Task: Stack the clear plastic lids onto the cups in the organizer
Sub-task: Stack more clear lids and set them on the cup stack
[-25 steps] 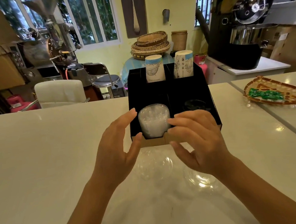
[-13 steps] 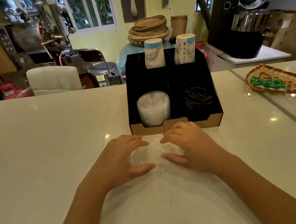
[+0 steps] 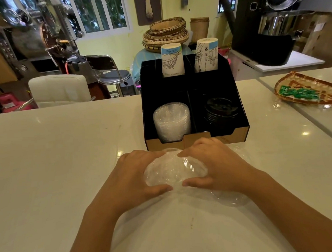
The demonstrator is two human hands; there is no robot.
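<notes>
A small pile of clear plastic lids (image 3: 174, 171) lies on the white counter just in front of the black organizer (image 3: 228, 136). My left hand (image 3: 133, 175) and my right hand (image 3: 220, 163) cup the pile from both sides, fingers curled around it. Another clear lid (image 3: 232, 200) lies flat on the counter under my right wrist. In the organizer's front left compartment stands a stack of clear lids (image 3: 171, 121); the front right one holds black lids (image 3: 220, 108). Two stacks of upside-down paper cups (image 3: 172, 60) stand in the back compartments.
A woven tray (image 3: 308, 90) with a green packet lies on the counter at the right. Behind the counter are a white chair (image 3: 58, 90), a stool, stacked baskets and coffee machines.
My hands came down from the organizer's front to the counter and closed in around the loose clear lids, gathering them into a pile between them.
</notes>
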